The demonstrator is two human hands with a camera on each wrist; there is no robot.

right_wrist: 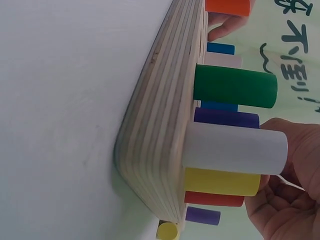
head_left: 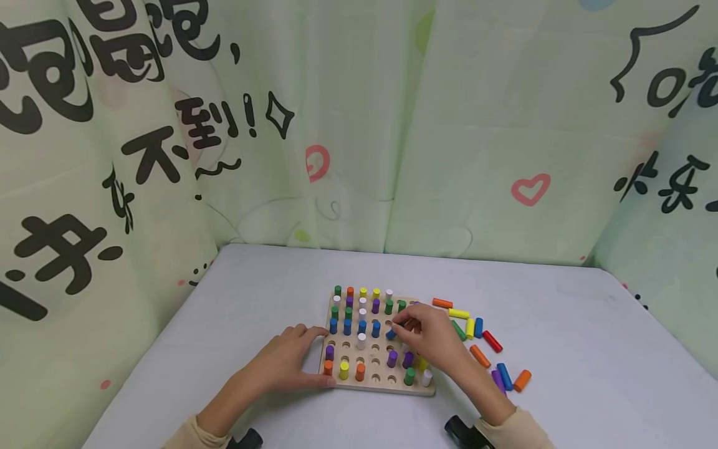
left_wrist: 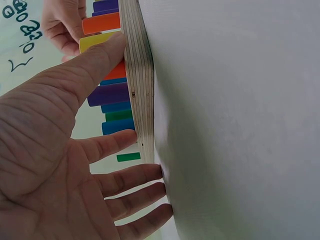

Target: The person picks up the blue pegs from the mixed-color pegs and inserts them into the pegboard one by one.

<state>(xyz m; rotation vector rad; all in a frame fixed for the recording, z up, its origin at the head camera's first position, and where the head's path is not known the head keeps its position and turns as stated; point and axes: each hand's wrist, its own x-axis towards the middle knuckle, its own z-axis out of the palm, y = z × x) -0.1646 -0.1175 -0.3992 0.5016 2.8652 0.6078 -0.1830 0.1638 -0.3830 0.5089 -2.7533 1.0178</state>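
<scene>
A wooden pegboard [head_left: 387, 388] lies on the table, with rows of colored pegs standing in its holes. My left hand [head_left: 288, 360] rests at its left side, thumb on the near left corner and index fingertip against the left edge; the left wrist view shows these fingers [left_wrist: 132, 178] nearly straight along the layered wooden side. Over the board's right half, my right hand [head_left: 429, 330] pinches a tilted blue peg [head_left: 391, 335] at a hole in the blue row. In the right wrist view, a white peg [right_wrist: 235, 148] and a yellow peg [right_wrist: 222, 181] partly hide that hand.
Loose pegs lie right of the board, among them a red peg [head_left: 492, 341], an orange peg [head_left: 522, 380] and a blue peg [head_left: 505, 376]. A white cloth covers the table [head_left: 589, 349]. Printed curtains [head_left: 449, 156] enclose the back and sides.
</scene>
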